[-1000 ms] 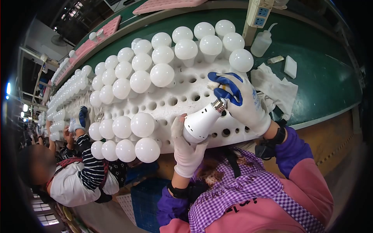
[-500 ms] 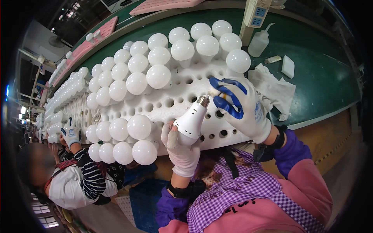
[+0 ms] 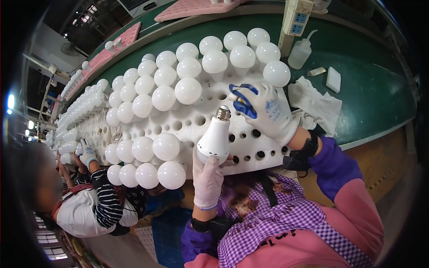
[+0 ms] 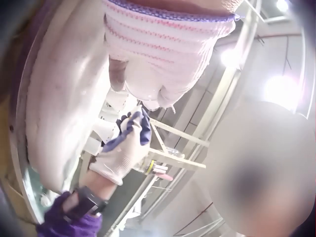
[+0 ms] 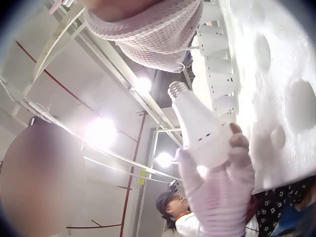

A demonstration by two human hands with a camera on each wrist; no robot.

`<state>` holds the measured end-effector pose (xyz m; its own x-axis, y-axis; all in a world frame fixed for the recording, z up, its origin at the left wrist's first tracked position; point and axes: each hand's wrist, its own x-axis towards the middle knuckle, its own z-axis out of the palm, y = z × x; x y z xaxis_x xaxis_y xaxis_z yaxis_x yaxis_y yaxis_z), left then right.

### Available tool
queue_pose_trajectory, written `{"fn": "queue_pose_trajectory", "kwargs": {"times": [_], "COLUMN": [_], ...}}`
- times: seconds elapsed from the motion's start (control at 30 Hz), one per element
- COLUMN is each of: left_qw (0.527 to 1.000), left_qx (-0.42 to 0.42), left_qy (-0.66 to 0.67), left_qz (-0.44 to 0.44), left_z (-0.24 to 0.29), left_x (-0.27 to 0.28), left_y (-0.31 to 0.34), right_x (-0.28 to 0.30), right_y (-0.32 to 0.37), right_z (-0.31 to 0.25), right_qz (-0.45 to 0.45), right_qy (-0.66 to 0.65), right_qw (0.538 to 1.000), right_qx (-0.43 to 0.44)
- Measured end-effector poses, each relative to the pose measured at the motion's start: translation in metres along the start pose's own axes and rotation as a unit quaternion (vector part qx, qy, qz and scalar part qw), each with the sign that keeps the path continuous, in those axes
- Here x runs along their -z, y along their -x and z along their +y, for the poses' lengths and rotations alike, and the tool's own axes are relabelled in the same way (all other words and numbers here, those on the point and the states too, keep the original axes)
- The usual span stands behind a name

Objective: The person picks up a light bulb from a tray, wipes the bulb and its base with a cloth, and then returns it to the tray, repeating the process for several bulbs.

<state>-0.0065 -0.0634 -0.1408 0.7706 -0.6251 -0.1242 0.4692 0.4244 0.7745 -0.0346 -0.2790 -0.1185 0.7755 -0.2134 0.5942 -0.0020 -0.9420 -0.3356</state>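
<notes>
The white plastic bulb with a metal screw cap (image 3: 216, 136), at frame centre, looks light, slick and breakable; the gloved left hand (image 3: 208, 176) grips its wide end, probably the safest hold. The right hand (image 3: 263, 111) curls just right of the cap, and I cannot tell whether it pinches anything. Beneath lies a holed white foam tray (image 3: 190, 131) on a green tabletop (image 3: 371, 85), with a dim factory hall around.

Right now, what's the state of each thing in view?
bulb: held up, screw base on top, dome end gripped.
left hand: grips the bulb.
right hand: apart from the bulb, fingers curled, seems to pinch a small pale piece.
foam tray: part filled, many holes empty.
tray bulbs: seated, domes up.
squeeze bottle: upright on the green belt.
cloth: crumpled, beside the foam tray.
</notes>
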Motion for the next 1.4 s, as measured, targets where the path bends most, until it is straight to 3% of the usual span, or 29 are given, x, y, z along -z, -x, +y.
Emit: {"fn": "queue_pose_trajectory", "kwargs": {"times": [0.03, 0.07, 0.13, 0.2, 0.3, 0.4, 0.47, 0.53, 0.63, 0.73, 0.8, 0.87, 0.9, 0.93, 1.0, 1.07, 1.13, 1.2, 1.23, 1.27, 1.37, 1.4], "left_qw": [1.000, 0.999, 0.997, 0.995, 0.996, 0.981, 0.969, 0.941, 0.921, 0.902, 0.863, 0.845, 0.827, 0.828, 0.818, 0.825, 0.833, 0.819, 0.845, 0.846, 0.836, 0.812], "left_qx": [-0.001, 0.017, 0.041, 0.057, 0.015, 0.010, 0.014, -0.008, -0.023, -0.040, -0.092, -0.093, -0.094, -0.089, -0.110, -0.110, -0.109, -0.107, -0.065, -0.062, -0.091, -0.122], "left_qy": [-0.002, 0.030, 0.063, 0.076, -0.085, -0.192, -0.245, -0.328, -0.374, -0.416, -0.486, -0.517, -0.546, -0.546, -0.557, -0.546, -0.534, -0.555, -0.523, -0.523, -0.532, -0.561], "left_qz": [-0.001, -0.003, -0.013, 0.000, 0.009, -0.013, -0.022, -0.085, -0.109, -0.109, -0.101, -0.096, -0.093, -0.092, -0.096, -0.098, -0.099, -0.098, -0.088, -0.086, -0.095, -0.104], "left_z": [0.000, -0.001, 0.000, -0.002, 0.003, -0.002, -0.008, -0.018, -0.032, -0.048, -0.052, -0.047, -0.047, -0.048, -0.050, -0.052, -0.052, -0.049, -0.047, -0.049, -0.052, -0.051], "left_x": [0.000, 0.000, 0.001, 0.001, -0.017, -0.026, -0.034, -0.043, -0.060, -0.062, -0.060, -0.065, -0.068, -0.069, -0.070, -0.068, -0.067, -0.067, -0.073, -0.071, -0.067, -0.065], "left_y": [0.000, 0.000, 0.001, -0.001, 0.000, -0.002, -0.002, -0.005, -0.014, -0.020, -0.021, -0.020, -0.020, -0.020, -0.022, -0.023, -0.025, -0.026, -0.025, -0.024, -0.027, -0.028], "right_x": [-0.009, -0.014, -0.014, 0.012, 0.056, 0.090, 0.094, 0.091, 0.083, 0.072, 0.077, 0.086, 0.089, 0.098, 0.109, 0.108, 0.083, 0.069, 0.068, 0.067, 0.072, 0.075], "right_y": [0.002, 0.005, 0.011, 0.020, 0.044, 0.079, 0.106, 0.118, 0.120, 0.120, 0.118, 0.116, 0.116, 0.114, 0.101, 0.097, 0.097, 0.092, 0.090, 0.089, 0.088, 0.086], "right_z": [0.002, 0.003, 0.004, 0.007, 0.029, 0.055, 0.083, 0.094, 0.100, 0.125, 0.119, 0.107, 0.098, 0.084, 0.044, 0.016, 0.002, 0.018, 0.038, 0.050, 0.033, 0.019], "right_qz": [-0.053, -0.051, -0.084, -0.071, 0.002, -0.015, -0.024, -0.036, -0.130, -0.179, -0.135, -0.076, -0.029, -0.028, -0.001, -0.034, -0.075, -0.043, -0.080, -0.063, -0.077, -0.095], "right_qy": [0.021, 0.021, 0.049, 0.058, 0.102, 0.245, 0.260, 0.271, 0.213, 0.185, 0.179, 0.038, 0.001, 0.024, -0.053, -0.071, -0.070, -0.078, -0.073, -0.027, -0.031, -0.016], "right_qw": [0.998, 0.998, 0.992, 0.994, 0.994, 0.955, 0.950, 0.945, 0.950, 0.960, 0.966, 0.976, 0.982, 0.987, 0.984, 0.984, 0.992, 0.994, 0.992, 0.998, 0.993, 0.991], "right_qx": [0.006, 0.005, 0.078, 0.055, -0.039, -0.167, -0.170, -0.177, -0.190, -0.110, -0.126, -0.199, -0.185, -0.157, -0.168, -0.159, -0.078, -0.063, -0.065, 0.007, -0.083, -0.098]}}
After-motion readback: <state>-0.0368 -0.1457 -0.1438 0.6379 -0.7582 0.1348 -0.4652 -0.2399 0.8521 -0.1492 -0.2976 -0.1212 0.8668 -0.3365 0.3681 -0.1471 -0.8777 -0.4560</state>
